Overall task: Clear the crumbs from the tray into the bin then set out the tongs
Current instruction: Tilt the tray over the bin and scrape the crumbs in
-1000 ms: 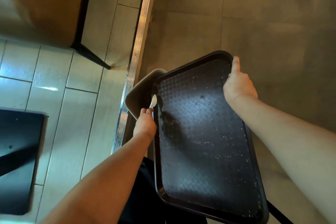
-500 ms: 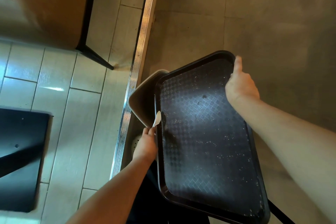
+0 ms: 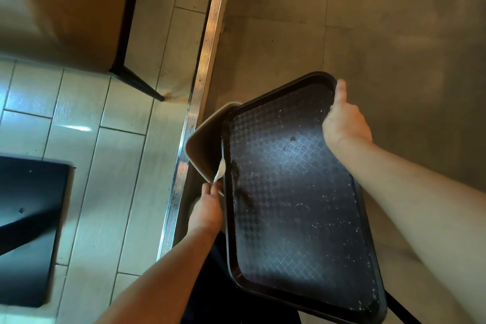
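Observation:
A dark brown tray (image 3: 294,213) with a diamond pattern is held tilted above the floor, pale crumbs scattered over its surface. My right hand (image 3: 344,123) grips its far right rim, thumb on the inside. My left hand (image 3: 207,208) pinches a small white spoon-like scraper (image 3: 220,169) at the tray's left rim. Beneath that left edge sits a beige bin (image 3: 202,144), partly hidden by the tray. No tongs are in view.
A ribbed metal strip (image 3: 194,113) runs along the floor between pale tiles on the left and grey flooring on the right. A wooden table with a black leg (image 3: 136,81) stands at upper left. A black base plate (image 3: 29,229) lies at lower left.
My left hand with the white scraper has drawn back toward me along the tray's left rim. The tray and my right hand have barely shifted.

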`<action>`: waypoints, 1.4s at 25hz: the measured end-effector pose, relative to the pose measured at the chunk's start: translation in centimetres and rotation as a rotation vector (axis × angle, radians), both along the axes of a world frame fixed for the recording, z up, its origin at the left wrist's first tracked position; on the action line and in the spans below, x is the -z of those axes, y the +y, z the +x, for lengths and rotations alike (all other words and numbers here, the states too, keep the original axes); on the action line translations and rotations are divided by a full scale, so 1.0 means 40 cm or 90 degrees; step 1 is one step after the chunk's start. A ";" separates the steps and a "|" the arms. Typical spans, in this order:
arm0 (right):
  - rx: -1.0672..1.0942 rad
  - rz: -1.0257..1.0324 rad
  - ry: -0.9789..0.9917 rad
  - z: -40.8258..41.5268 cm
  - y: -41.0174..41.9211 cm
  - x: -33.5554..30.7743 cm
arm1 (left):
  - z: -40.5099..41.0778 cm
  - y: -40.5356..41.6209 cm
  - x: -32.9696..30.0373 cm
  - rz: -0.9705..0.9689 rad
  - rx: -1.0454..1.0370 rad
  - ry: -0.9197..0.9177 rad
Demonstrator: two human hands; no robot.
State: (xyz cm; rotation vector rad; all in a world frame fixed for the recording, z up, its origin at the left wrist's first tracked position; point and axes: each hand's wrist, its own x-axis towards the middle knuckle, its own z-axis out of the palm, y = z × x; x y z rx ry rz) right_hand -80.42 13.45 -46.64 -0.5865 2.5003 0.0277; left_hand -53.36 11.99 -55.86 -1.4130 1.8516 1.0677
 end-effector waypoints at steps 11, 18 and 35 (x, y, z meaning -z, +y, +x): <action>-0.007 0.004 0.005 -0.006 -0.003 0.001 | -0.016 0.002 0.007 0.009 -0.019 0.022; -0.006 -0.001 0.008 -0.011 0.004 0.007 | -0.051 -0.043 0.038 -0.011 -0.045 0.049; 0.006 -0.003 0.002 -0.007 0.022 0.002 | -0.105 -0.123 0.037 0.009 -0.064 0.119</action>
